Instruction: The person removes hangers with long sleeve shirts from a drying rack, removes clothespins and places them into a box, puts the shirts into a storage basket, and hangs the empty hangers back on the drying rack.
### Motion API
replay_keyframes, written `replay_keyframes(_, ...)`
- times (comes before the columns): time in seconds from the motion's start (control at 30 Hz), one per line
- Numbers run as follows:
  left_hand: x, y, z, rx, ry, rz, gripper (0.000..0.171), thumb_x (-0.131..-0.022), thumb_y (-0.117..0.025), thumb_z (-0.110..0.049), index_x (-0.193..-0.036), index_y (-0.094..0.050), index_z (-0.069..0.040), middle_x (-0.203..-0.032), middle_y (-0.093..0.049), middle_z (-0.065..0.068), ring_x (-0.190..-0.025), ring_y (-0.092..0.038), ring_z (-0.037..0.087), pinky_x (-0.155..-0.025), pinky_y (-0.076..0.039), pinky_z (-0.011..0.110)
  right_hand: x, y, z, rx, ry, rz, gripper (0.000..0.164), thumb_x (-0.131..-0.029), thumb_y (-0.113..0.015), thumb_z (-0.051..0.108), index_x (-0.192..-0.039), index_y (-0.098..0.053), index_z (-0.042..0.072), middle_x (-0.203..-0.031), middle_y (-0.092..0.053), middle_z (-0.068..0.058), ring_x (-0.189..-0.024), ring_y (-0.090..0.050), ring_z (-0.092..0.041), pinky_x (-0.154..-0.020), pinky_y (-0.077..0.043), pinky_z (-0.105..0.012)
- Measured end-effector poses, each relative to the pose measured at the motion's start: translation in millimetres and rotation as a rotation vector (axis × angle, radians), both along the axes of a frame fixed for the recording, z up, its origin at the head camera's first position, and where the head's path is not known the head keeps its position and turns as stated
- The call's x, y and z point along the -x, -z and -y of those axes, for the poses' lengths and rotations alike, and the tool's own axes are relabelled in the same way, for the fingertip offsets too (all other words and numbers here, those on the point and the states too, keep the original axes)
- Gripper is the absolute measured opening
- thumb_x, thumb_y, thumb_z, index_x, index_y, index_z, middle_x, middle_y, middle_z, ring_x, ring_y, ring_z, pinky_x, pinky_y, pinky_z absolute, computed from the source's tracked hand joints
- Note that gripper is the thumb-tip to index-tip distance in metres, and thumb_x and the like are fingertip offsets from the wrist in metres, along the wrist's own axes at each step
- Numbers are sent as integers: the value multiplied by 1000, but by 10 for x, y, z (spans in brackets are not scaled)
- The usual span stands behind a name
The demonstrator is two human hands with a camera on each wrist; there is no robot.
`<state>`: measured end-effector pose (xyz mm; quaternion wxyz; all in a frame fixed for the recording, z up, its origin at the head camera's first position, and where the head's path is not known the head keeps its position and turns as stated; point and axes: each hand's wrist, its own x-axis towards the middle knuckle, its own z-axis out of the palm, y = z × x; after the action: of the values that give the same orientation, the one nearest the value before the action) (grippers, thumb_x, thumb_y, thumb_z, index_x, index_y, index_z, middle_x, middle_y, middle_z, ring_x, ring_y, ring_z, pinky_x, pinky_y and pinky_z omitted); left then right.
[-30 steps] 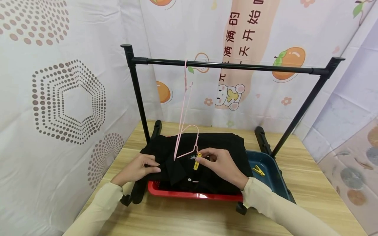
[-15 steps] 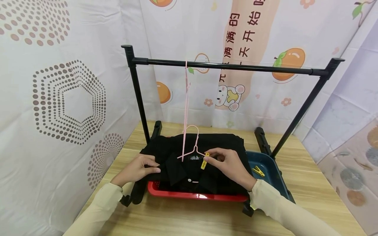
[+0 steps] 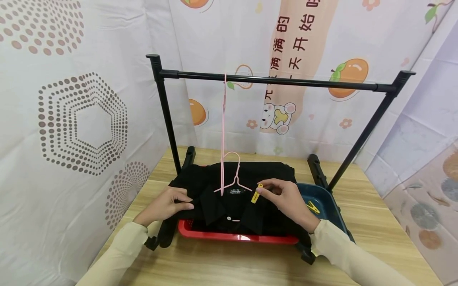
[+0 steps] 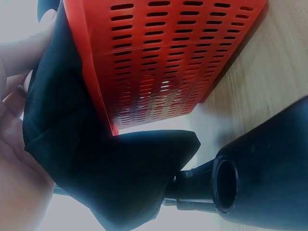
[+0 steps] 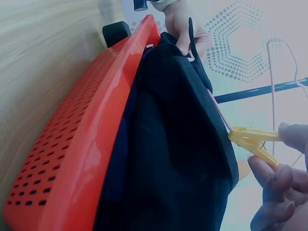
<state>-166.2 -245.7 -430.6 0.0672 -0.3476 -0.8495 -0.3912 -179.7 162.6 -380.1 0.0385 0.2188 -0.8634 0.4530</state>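
A black collared garment with a white button lies folded over a red basket. Inside its neck sits a pink hanger, hook standing up. My left hand grips the cloth at the left side between thumb and fingers. On the right, my right hand pinches a yellow clothespin beside the end of the hanger's arm. In the right wrist view, thumb and fingers squeeze the legs of that clothespin, its nose right at the hanger's arm and the garment's edge.
A black rack's crossbar spans above the basket, with a second pink hanger hanging from it in front of the garment. A dark blue tray holding another yellow clothespin stands on the right. Patterned curtains surround the wooden table.
My right hand has moved to the right with the clothespin, along the pink hanger toward its arm's end. The hanging hanger has swung and turned edge-on. My left hand has stayed in place.
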Motion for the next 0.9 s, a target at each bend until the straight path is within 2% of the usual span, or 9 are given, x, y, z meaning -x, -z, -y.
replay_keyframes(0.27,-6,-10,-1,8,-8,20,12,-89,-81,-14,-99,-85,-19,-67,-44,-16,-62,-34,0,-56,-34,20,38,-15,-98,-4,46,-14,34,-94,-74,46,-115,-77,19,-98,-73,6,-75,-64,-19,-60,-51,-30)
replay_keyframes(0.57,34,22,12,-14,14,-18,14,-87,-82,-10,-98,-85,-18,-66,-45,-16,-62,-35,-1,-55,-34,20,82,-13,-233,-7,81,1,38,-95,-73,47,-118,-76,17,-102,-74,3,-85,-69,-17,-71,-56,-30)
replay_keyframes(0.73,32,28,12,-10,7,-12,14,-87,-82,-11,-98,-85,-19,-66,-44,-16,-62,-34,-2,-55,-34,20,90,-8,-315,-5,83,4,41,-96,-72,47,-120,-75,14,-103,-74,2,-86,-69,-18,-68,-54,-30)
replay_keyframes(0.9,26,11,7,-1,-1,7,14,-88,-82,-13,-99,-85,-21,-66,-44,-16,-62,-34,-2,-56,-34,19,91,-8,-407,-1,99,17,43,-95,-71,50,-121,-75,16,-103,-74,4,-82,-67,-23,-59,-51,-31)
